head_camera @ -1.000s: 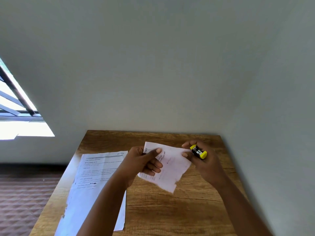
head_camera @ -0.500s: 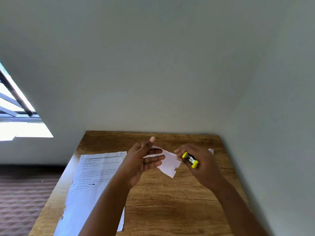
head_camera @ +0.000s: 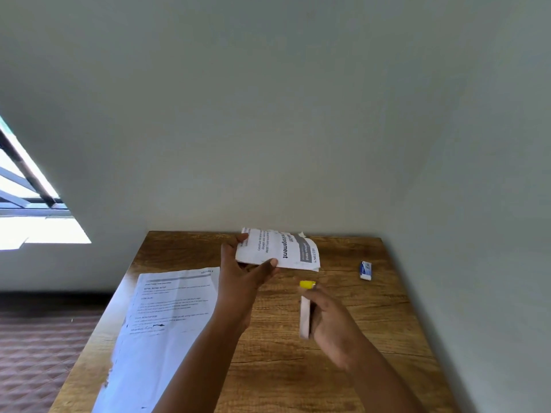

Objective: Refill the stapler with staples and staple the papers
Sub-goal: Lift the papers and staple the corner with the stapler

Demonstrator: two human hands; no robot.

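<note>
Wood-grain tabletop [head_camera: 372,323] fills the lower half of the head view, set into a corner of pale grey walls. The left hand [head_camera: 241,275] holds a folded printed paper [head_camera: 280,248] up over the far edge of the table, thumb on the near face and fingers behind it. The right hand [head_camera: 331,317] is lower and nearer, fingers curled round a small yellow-tipped stapler [head_camera: 307,285]; only its yellow end shows above the fingers, and a pale flat edge beside the palm is too blurred to identify. A large printed sheet [head_camera: 167,317] lies flat on the left side of the table, its left part hanging over the edge. A small blue-and-white staple box [head_camera: 365,270] lies near the right edge, well apart from both hands.
</note>
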